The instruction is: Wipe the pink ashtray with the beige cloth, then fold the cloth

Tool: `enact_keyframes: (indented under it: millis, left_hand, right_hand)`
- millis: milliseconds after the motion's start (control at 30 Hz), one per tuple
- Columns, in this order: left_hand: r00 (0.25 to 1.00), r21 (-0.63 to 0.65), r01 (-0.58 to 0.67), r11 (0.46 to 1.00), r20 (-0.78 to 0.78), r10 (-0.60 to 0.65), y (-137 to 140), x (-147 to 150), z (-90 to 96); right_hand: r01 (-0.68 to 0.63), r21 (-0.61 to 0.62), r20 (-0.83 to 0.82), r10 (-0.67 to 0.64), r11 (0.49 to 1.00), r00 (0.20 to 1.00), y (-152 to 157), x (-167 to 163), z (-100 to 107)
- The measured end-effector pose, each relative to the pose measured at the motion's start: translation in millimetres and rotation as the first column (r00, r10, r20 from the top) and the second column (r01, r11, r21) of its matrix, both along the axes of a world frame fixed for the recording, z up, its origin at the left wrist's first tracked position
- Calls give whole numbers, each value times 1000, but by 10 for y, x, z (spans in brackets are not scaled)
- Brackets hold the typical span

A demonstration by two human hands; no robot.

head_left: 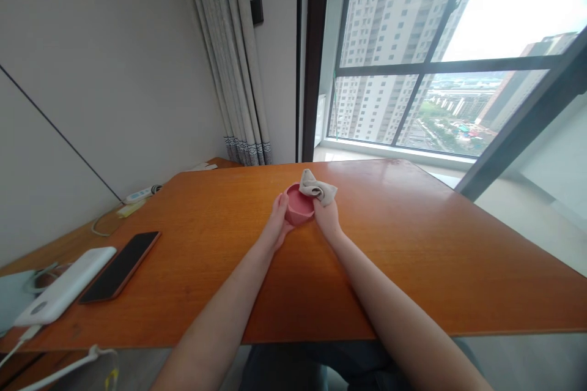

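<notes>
A small pink bowl [299, 206] is tilted toward me above the far middle of the wooden table, its inside showing. My left hand [277, 223] grips it from the left, thumb at the rim and fingers beneath. Bunched at the bowl's right rim is a light grey cloth [318, 188]. My right hand [327, 218] is closed on that cloth, against the bowl's right side. Some of the right fingers are hidden behind the cloth and bowl.
On the left of the wooden table [206, 256] lie a black-screened phone [121, 267] and a white power bank [66, 286] with a cable. A power strip [141, 194] sits by the wall. Beyond the table are a grey curtain [233, 60] and a large window [426, 67].
</notes>
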State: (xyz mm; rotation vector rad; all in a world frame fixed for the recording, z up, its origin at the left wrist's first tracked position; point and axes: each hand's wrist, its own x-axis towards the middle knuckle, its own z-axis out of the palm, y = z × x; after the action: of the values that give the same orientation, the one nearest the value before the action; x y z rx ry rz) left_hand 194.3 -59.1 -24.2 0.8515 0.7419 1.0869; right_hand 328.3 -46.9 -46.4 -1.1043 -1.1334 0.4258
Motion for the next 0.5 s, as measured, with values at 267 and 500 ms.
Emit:
enact_keyframes:
  millis: [267,500]
  left_hand:
    - [998,-50,-55,997,8,56,92,-50,-38]
    - [965,103,-260,960,34,258,63,70,-127]
  right_hand:
    - [-167,-35,-36,166,985,986,32,-29,-11]
    - [-32,-42,-122,27,999,992,-48,-378,-132]
